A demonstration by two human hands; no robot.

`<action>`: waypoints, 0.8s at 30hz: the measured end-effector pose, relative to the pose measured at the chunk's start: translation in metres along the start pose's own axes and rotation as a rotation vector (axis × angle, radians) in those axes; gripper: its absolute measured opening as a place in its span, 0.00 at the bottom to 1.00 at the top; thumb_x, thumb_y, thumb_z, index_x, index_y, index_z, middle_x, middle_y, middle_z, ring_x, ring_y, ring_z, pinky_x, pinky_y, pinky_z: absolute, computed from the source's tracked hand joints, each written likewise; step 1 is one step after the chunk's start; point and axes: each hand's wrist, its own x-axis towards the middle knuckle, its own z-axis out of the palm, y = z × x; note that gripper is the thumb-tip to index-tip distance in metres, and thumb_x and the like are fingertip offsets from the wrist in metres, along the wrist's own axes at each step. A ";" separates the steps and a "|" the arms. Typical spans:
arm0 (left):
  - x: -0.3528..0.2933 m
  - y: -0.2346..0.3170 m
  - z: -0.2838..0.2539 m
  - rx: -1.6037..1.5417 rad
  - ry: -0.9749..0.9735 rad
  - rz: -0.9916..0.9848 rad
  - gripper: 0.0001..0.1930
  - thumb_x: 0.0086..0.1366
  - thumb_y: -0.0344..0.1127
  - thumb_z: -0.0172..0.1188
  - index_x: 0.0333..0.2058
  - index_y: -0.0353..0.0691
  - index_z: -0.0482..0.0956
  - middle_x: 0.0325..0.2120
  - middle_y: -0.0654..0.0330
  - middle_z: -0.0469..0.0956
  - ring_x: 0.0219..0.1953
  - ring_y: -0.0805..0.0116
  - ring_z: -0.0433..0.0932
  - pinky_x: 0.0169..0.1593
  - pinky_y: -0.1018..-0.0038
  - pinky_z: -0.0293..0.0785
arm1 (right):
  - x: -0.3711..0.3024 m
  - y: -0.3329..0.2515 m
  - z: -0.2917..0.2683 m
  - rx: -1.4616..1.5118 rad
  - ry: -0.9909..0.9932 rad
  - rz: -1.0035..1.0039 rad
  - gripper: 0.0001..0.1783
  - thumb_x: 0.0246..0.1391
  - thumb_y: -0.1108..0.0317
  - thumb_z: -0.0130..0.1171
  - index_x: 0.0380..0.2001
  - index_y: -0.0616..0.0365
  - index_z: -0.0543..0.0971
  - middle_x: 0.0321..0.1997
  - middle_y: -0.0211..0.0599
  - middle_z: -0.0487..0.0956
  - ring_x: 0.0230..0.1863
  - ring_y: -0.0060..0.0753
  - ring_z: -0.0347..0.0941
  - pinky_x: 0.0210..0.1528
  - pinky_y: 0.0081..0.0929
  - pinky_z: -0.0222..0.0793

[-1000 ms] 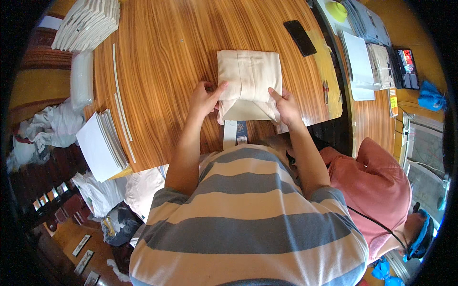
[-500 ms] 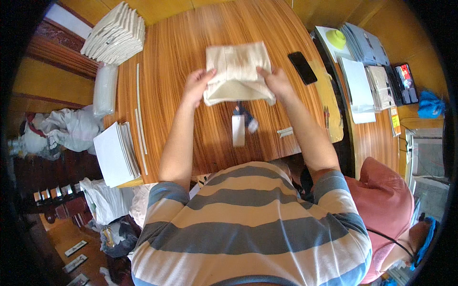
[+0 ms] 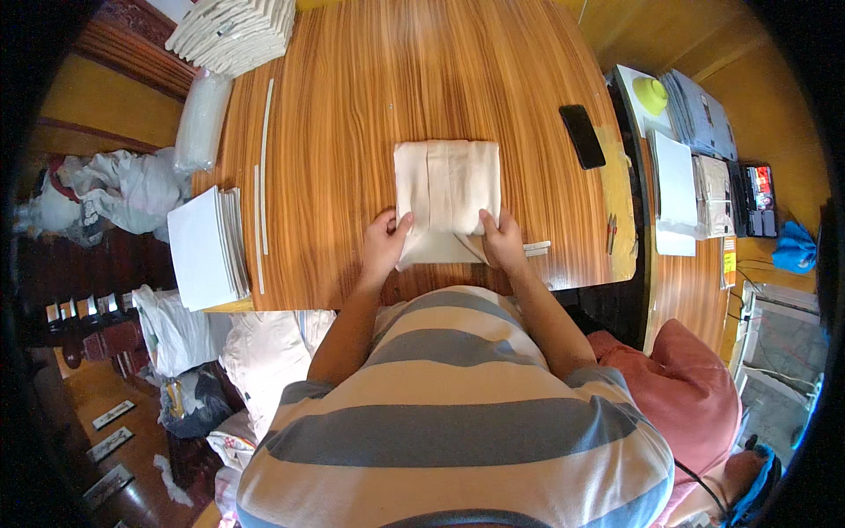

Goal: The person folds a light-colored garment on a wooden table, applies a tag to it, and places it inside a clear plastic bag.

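A cream folded garment [image 3: 447, 183] lies near the front edge of the wooden table, with a seamed strip running down its middle. At its lower left corner my left hand [image 3: 382, 246] is closed, the thumb on top of the cloth and the fingers curled at the edge. My right hand [image 3: 504, 241] pinches the lower right side in the same way. Between the hands the lower layer of cloth shows below the upper fold. Part of two short pale strips [image 3: 537, 249] shows just right of my right hand.
A stack of folded cream garments [image 3: 233, 35] and a clear plastic roll [image 3: 202, 119] lie at the far left. White sheets [image 3: 207, 251] are piled nearer. A black phone [image 3: 583, 137] lies right; beyond is a side table with packages. Another person's red clothing [image 3: 682, 374] is close at right.
Both hands have brought the garment nearer to me and laid it down flatter. The white tag and small dark thing seen below it before are now out of sight.
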 end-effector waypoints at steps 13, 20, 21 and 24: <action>-0.090 -0.019 -0.023 -0.045 -0.202 -0.263 0.24 0.70 0.37 0.70 0.57 0.29 0.73 0.39 0.46 0.86 0.33 0.64 0.87 0.36 0.69 0.84 | -0.085 0.000 -0.032 -0.397 -0.034 0.060 0.23 0.62 0.57 0.72 0.47 0.67 0.80 0.33 0.45 0.86 0.31 0.33 0.85 0.34 0.33 0.79; -0.086 -0.022 -0.040 -0.150 -0.238 -0.326 0.23 0.72 0.37 0.68 0.59 0.33 0.73 0.40 0.50 0.86 0.32 0.67 0.85 0.36 0.71 0.83 | -0.087 -0.029 -0.034 0.082 -0.088 0.349 0.15 0.67 0.63 0.68 0.45 0.63 0.79 0.28 0.36 0.84 0.28 0.24 0.79 0.30 0.27 0.74; -0.086 -0.026 -0.044 -0.034 -0.177 -0.149 0.22 0.72 0.38 0.68 0.59 0.35 0.74 0.39 0.52 0.86 0.32 0.68 0.85 0.35 0.71 0.82 | -0.084 -0.025 -0.039 -0.018 -0.094 0.241 0.14 0.67 0.63 0.68 0.45 0.63 0.79 0.29 0.35 0.84 0.29 0.22 0.78 0.31 0.26 0.73; -0.083 -0.023 -0.050 0.057 -0.189 0.106 0.17 0.73 0.39 0.67 0.55 0.39 0.77 0.29 0.58 0.82 0.28 0.72 0.81 0.28 0.75 0.76 | -0.072 -0.011 -0.057 -0.186 -0.169 0.070 0.13 0.68 0.63 0.68 0.44 0.62 0.81 0.30 0.30 0.83 0.32 0.17 0.76 0.34 0.23 0.72</action>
